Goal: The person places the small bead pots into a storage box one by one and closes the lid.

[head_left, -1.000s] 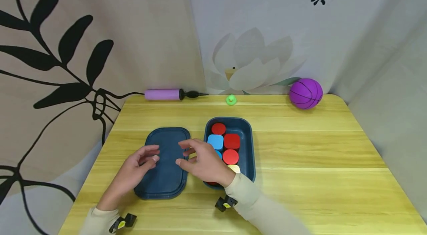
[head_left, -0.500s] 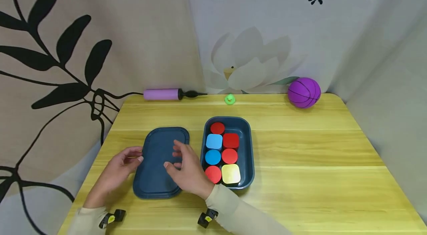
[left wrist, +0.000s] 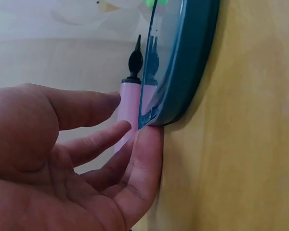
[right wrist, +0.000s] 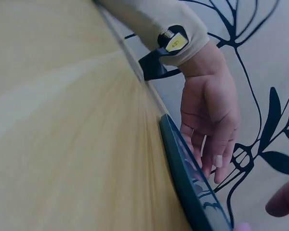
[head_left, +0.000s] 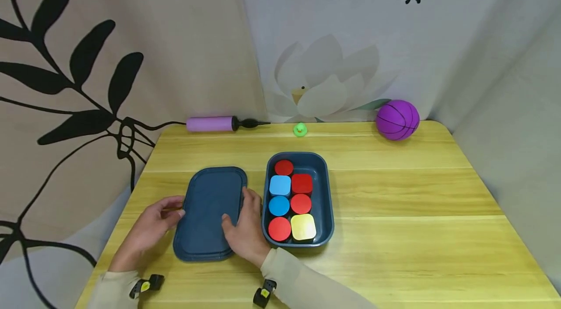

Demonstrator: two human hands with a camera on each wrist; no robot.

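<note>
A dark blue lid [head_left: 208,216] lies flat on the wooden table. At its left edge is my left hand [head_left: 151,226], fingers loosely bent; in the left wrist view a fingertip [left wrist: 149,139] touches the lid's rim [left wrist: 188,82], while the thumb stays apart from it. Along the lid's right side, my right hand [head_left: 249,236] has its fingers at the edge and its thumb over the top; whether it touches is hard to tell. Just right of it stands a dark blue box [head_left: 325,202] holding several red, blue and yellow round and rounded-square pieces [head_left: 301,203].
Along the table's back edge lie a purple hand pump [head_left: 210,124], a small green duck-like toy [head_left: 300,129] and a purple ball [head_left: 397,120]. Behind them hangs a printed curtain [head_left: 184,46]. Bare wooden table [head_left: 416,221] stretches right of the box.
My left hand has drawn left to the lid's left edge. My right hand has come off the box area, moving left and down to the lid's right edge. Lid and box stay put.
</note>
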